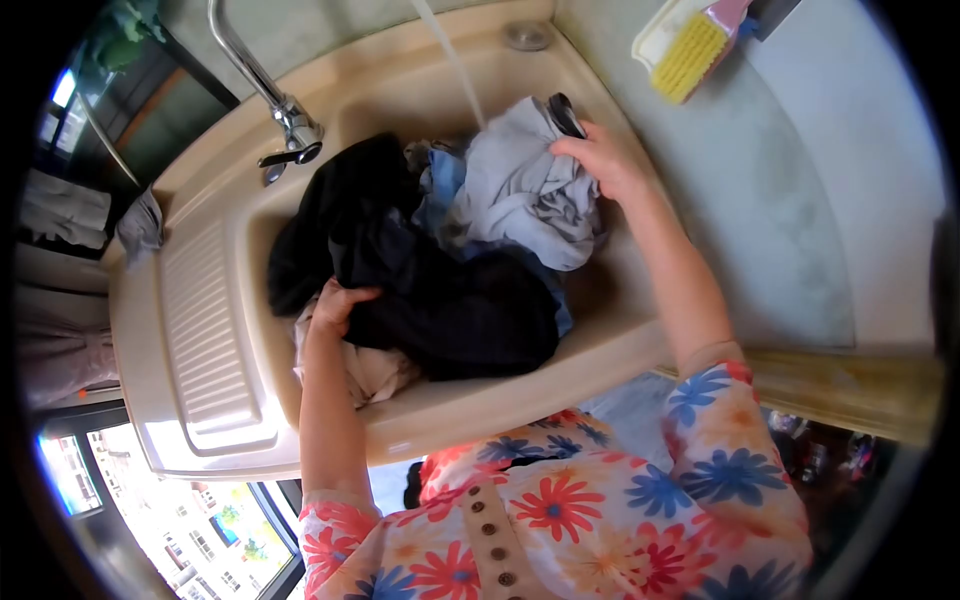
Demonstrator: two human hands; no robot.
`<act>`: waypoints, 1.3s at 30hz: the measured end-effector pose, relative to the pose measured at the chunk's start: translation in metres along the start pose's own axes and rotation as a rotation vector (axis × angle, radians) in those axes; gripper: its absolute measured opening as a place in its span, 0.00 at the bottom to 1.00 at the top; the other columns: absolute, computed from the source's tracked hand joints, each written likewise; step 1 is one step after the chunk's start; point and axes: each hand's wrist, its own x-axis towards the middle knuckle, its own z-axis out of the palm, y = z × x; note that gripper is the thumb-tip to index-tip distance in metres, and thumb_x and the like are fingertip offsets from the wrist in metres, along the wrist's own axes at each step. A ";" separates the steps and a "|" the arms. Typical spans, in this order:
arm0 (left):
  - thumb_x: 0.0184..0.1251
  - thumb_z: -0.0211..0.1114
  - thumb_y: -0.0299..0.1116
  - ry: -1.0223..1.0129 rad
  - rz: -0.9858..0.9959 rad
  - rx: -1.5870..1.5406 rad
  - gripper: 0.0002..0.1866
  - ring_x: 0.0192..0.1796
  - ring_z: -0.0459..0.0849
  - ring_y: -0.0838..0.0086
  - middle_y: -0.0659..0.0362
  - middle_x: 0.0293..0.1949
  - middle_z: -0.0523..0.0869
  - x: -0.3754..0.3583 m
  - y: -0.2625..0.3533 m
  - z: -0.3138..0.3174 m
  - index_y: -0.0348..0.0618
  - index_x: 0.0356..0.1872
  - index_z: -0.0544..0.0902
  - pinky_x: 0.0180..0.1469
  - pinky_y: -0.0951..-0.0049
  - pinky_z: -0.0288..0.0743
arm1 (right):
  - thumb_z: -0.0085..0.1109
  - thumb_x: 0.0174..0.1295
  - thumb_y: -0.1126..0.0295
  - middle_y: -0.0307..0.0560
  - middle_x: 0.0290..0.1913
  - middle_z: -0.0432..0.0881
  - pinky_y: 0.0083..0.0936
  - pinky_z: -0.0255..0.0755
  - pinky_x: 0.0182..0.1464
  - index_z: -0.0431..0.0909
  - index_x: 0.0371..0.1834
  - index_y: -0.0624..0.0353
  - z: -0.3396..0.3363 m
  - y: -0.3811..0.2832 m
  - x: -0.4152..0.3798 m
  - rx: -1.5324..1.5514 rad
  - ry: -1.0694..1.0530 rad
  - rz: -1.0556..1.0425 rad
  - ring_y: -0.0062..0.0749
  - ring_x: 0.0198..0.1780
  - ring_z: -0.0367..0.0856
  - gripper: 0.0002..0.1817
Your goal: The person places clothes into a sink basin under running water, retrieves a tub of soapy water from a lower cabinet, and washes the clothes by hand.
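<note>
My left hand [340,305] is closed on the edge of a black garment [450,310], which lies bunched across the sink basin [625,335]. On the other side, my right hand [607,162] grips a light grey garment [525,175] with thumb and fingers. A small dark rounded piece [566,115] sticks up beside that thumb; I cannot make out what it is. Blue cloth [442,180] shows between the grey and black garments. Under my left wrist lies a beige cloth [375,372]. Part of my right hand's fingers is hidden.
A chrome faucet [290,125] stands at the back left, and a stream of water [455,65] falls into the basin. The ribbed washboard [210,335] is on the left. A yellow-bristled brush [690,58] rests at the upper right. Grey cloth [140,225] hangs over the left edge.
</note>
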 end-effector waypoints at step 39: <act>0.36 0.69 0.16 -0.019 0.037 0.013 0.26 0.41 0.82 0.63 0.51 0.40 0.82 0.013 -0.007 -0.004 0.32 0.44 0.76 0.49 0.67 0.75 | 0.57 0.41 0.75 0.48 0.15 0.69 0.30 0.55 0.07 0.71 0.22 0.68 0.015 0.111 0.009 -0.325 0.084 0.422 0.30 0.07 0.63 0.07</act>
